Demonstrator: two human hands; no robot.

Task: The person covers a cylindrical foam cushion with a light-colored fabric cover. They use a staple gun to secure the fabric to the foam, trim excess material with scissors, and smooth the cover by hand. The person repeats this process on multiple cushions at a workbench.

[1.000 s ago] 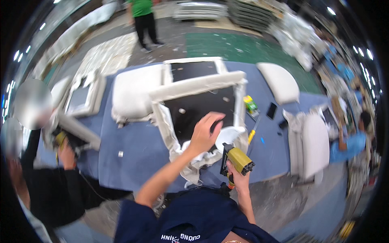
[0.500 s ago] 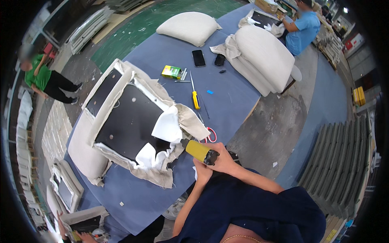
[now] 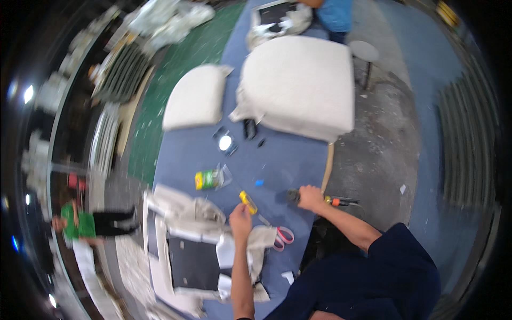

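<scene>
Blue felt covers the long workbench point(image 3: 298, 160) I am standing at, with a green floor on one side and bare concrete on the other. Two pale upholstered cushions, a small one point(image 3: 196, 97) and a big square one point(image 3: 298, 85), lie further along the bench.

My left hand point(image 3: 241, 217) is reaching out over the felt to a yellow-handled utility knife point(image 3: 247, 202). My fingers are curled loosely, thumb and forefinger apart, and the fingertips come right up to the near end of the handle; whether they have closed on it I cannot tell. My right hand point(image 3: 310, 196) rests at the bench edge, closed around the dark body of a stapler-like tool point(image 3: 320, 199) with an orange fitting and a hose trailing off the side.

By my reading, I am changing tools: parking the gun at the edge and fetching the knife to trim cloth. The next move calls for a firm pinch on the handle and a clean lift, blade kept away from my other arm.

Just below my left hand lies a chair frame point(image 3: 186, 250) draped in loose white fabric over a black panel, with red-handled scissors point(image 3: 282, 237) beside it. A yellow and green packet point(image 3: 208, 179) sits near the knife.
</scene>
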